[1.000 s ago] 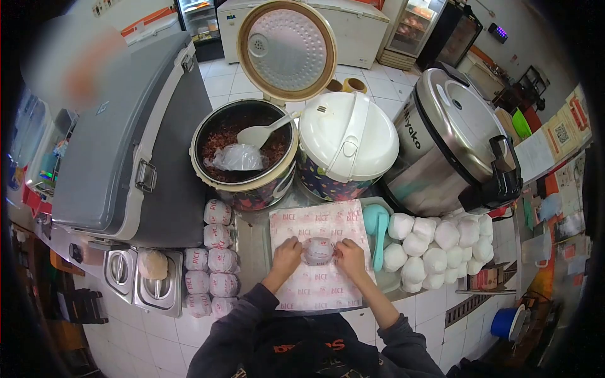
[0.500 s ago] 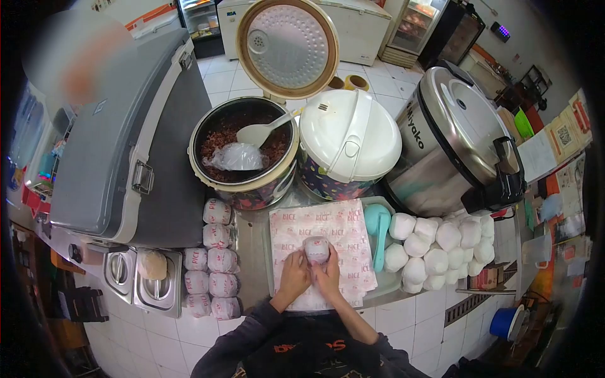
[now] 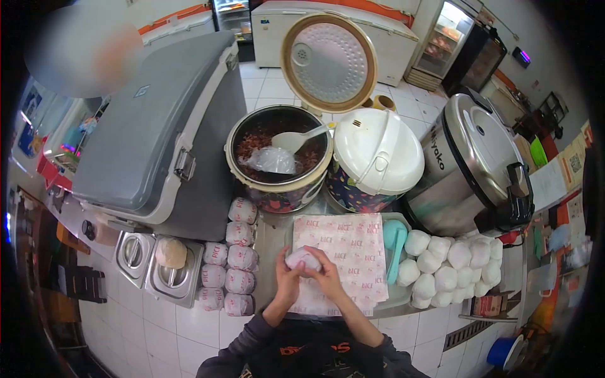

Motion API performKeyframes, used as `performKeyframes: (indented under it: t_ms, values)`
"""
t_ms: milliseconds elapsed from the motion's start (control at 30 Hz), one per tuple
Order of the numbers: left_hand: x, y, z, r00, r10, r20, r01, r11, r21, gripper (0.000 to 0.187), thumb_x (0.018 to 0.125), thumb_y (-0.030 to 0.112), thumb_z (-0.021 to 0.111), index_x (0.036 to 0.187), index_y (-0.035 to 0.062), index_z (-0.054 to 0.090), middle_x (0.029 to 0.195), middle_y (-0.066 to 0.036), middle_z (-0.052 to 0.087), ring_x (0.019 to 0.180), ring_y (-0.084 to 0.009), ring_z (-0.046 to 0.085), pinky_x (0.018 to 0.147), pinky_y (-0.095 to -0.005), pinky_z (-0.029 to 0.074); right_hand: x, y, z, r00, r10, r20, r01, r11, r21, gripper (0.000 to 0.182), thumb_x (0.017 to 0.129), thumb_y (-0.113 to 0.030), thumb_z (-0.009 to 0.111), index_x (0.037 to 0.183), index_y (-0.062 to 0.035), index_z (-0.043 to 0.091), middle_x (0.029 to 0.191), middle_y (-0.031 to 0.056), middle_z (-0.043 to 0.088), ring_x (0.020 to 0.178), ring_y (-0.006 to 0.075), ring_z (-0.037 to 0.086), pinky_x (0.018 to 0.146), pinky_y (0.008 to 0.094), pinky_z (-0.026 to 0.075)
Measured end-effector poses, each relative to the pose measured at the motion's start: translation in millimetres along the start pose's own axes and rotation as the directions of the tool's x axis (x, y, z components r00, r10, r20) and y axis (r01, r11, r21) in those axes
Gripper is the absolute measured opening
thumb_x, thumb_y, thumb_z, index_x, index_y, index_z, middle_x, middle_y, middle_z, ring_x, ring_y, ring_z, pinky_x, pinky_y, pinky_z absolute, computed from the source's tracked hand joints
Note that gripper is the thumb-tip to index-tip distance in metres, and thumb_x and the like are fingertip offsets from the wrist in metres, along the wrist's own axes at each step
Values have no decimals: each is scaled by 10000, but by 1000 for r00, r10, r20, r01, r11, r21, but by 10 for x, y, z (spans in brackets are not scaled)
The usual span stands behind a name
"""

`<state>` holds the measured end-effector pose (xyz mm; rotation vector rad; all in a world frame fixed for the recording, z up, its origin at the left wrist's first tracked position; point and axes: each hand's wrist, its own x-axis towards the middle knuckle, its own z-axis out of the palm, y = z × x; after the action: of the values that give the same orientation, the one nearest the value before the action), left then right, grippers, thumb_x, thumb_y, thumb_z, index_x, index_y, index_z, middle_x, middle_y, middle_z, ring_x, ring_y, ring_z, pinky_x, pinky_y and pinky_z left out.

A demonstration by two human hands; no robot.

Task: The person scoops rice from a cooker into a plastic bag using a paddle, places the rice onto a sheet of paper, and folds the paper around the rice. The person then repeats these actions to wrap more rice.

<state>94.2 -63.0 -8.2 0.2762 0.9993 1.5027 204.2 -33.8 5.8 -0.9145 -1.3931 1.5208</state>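
One parcel (image 3: 303, 259), held between left hand (image 3: 287, 280) and right hand (image 3: 327, 277), is over the left edge of the paper (image 3: 353, 252), flanked by wrapped rows (image 3: 240, 258) left and scoop (image 3: 395, 249), then white balls (image 3: 450, 268) right, three cookers (image 3: 378, 151) beyond.

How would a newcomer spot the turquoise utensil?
Find the big silver Miyako cooker at right. Down and left of it, between the printed paper and the white bundles, lies the turquoise utensil. Its solid colour sets it apart: the paper is pink-and-white, the bundles plain white.
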Motion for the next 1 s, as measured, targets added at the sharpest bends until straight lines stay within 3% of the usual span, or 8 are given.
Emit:
performKeyframes:
  t_ms: [133,333,367,467,500,633,833,1000]
  values:
    - [134,32,-294,997,28,-66,-31,998,-50,549,774,-7,587,1245,62,313,995,-84,524,887,-160,524,735,-283,450,58,14,281,996,-70,-50,41,899,-436,455,798,-116,586,1237,-122,464,1185,83,467,1062,165,457,864,273,386]
    - [236,233,-364,948,208,-242,-139,951,275,504,765,62,612,1187,24,340,1056,-93,466,919,-157,495,742,-274,434,563,357,475,943,327,61,-332,940,80,401,819,-202,601,1175,-100,447,1032,67,526,872,123,514,653,256,454]
    - [333,88,-469,847,516,-131,-324,696,641,543,742,92,616,1190,-16,327,1134,-165,416,986,-253,480,790,-355,424,697,538,479,928,364,76,-369,926,78,391,812,-198,608,1125,-61,418,964,89,539,816,124,525,614,254,466]
    - [109,352,-350,848,504,164,-173,-29,984,602,704,119,613,1203,-32,312,1213,-252,352,1098,-356,396,899,-441,342,989,648,576,866,498,50,-489,862,-134,534,781,-314,636,1136,-25,362,856,113,546,758,161,564,477,269,472]
    - [66,422,-324,903,384,193,-161,-113,980,510,676,115,581,1130,-39,407,1146,-246,402,1020,-386,432,859,-447,369,1055,628,619,844,535,23,-515,823,-239,531,762,-302,650,1108,-23,359,846,153,556,726,197,568,668,305,461]
    - [212,248,-459,962,158,222,-185,-223,957,383,690,192,575,987,-45,523,1014,-208,467,928,-368,480,834,-446,382,1137,893,693,989,146,-27,-132,779,-614,539,763,-353,614,1077,10,366,823,222,531,760,414,552,672,440,442]
    - [520,154,-457,923,265,280,-250,-142,958,504,672,202,617,1083,-64,498,1094,-249,428,1049,-397,409,878,-461,360,1237,575,701,985,-172,5,80,430,-899,344,771,-260,574,975,-6,461,907,215,544,769,376,569,671,446,458]
    - [685,162,-443,864,392,316,-217,-276,936,453,685,213,592,1044,-50,503,1062,-240,450,1021,-386,441,869,-476,357,1135,169,540,995,-81,53,85,467,-880,226,767,-213,567,907,-36,543,911,150,566,753,311,587,604,399,476]
